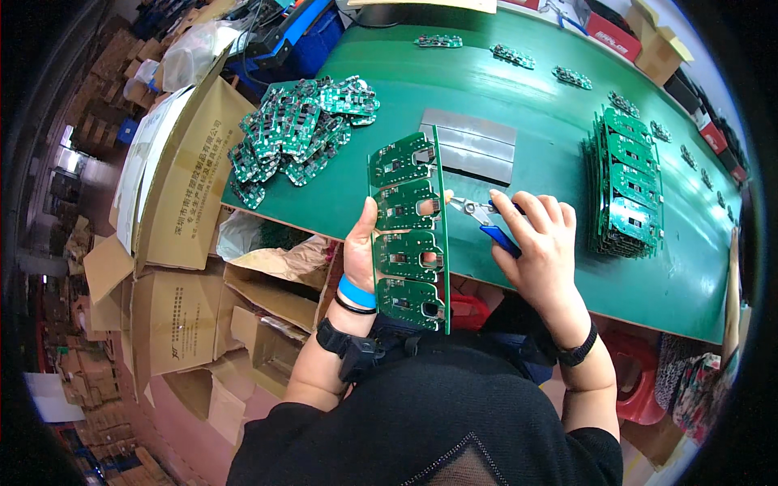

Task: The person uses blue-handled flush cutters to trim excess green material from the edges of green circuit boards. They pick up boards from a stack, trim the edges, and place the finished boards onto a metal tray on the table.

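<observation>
My left hand (361,247) grips a green circuit board panel (408,219) from its left side and holds it up over the table's front edge. Several boards with cutouts run in a row down this panel, between long side rails. In my right hand (545,243) is a pair of blue-handled nippers (496,233), its handles spread. The nippers' jaws point left, at the panel's right rail near the second board; whether they touch it I cannot tell. Beyond the panel, a grey metal plate (470,146) lies on the green table (389,97).
Loose circuit boards (300,125) form a heap at the table's left. A tall stack of panels (628,182) stands at right. Single boards (512,56) lie in a line along the far side. Open cardboard boxes (182,316) crowd the left, and a red stool (632,377) is at lower right.
</observation>
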Available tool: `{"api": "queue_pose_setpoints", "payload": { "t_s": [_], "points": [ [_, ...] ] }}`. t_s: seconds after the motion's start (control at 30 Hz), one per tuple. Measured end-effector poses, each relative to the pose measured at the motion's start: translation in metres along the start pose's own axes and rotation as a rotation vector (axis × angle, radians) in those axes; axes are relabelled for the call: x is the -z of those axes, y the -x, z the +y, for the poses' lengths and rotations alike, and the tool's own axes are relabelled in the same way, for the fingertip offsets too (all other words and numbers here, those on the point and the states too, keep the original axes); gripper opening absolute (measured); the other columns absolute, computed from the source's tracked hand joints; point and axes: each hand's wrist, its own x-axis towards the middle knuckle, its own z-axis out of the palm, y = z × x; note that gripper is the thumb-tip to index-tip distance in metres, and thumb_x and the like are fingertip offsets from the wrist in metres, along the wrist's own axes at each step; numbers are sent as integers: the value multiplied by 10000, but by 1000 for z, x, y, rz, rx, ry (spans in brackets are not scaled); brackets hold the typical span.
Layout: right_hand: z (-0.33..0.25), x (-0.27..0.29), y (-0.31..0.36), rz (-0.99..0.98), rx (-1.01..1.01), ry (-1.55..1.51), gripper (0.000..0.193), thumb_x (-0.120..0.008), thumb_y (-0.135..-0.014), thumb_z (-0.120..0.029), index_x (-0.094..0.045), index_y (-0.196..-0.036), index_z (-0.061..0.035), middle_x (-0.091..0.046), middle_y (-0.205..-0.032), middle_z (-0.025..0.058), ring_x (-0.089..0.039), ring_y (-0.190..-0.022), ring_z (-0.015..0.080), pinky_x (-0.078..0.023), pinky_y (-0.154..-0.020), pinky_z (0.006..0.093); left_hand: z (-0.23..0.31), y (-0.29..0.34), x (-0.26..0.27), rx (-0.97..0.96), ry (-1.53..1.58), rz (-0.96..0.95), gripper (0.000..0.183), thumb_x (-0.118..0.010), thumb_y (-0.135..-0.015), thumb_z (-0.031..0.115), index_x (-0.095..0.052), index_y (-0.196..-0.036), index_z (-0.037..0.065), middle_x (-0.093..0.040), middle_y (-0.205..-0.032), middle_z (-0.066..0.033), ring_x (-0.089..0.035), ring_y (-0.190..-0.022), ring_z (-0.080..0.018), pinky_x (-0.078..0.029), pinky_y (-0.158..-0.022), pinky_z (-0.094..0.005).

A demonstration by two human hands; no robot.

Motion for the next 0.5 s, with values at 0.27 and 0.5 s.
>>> {"api": "queue_pose_setpoints", "payload": {
  "t_s": [0.27,0.5],
  "points": [
    [4,21,1,64,-47,-64,622,-702,-608,-164,-591,-1219,-123,-550,-1058,76,-506,-989,272,-353,-890,414,2,0,-8,-75,-546,275,642,-267,-985,545,-360,-1404,68,-507,-1319,-191,-583,-1105,-353,-517,-899,-515],
    [-15,16,-6,-32,38,-25,653,-735,-614,-200,-565,-1240,-132,-542,-1098,63,-494,-1027,257,-326,-918,433,-9,-7,-27,-214,-938,279,509,-246,-1031,403,-337,-1397,61,-540,-1270,-170,-603,-1081,-280,-550,-869,-423]
  ]
}}
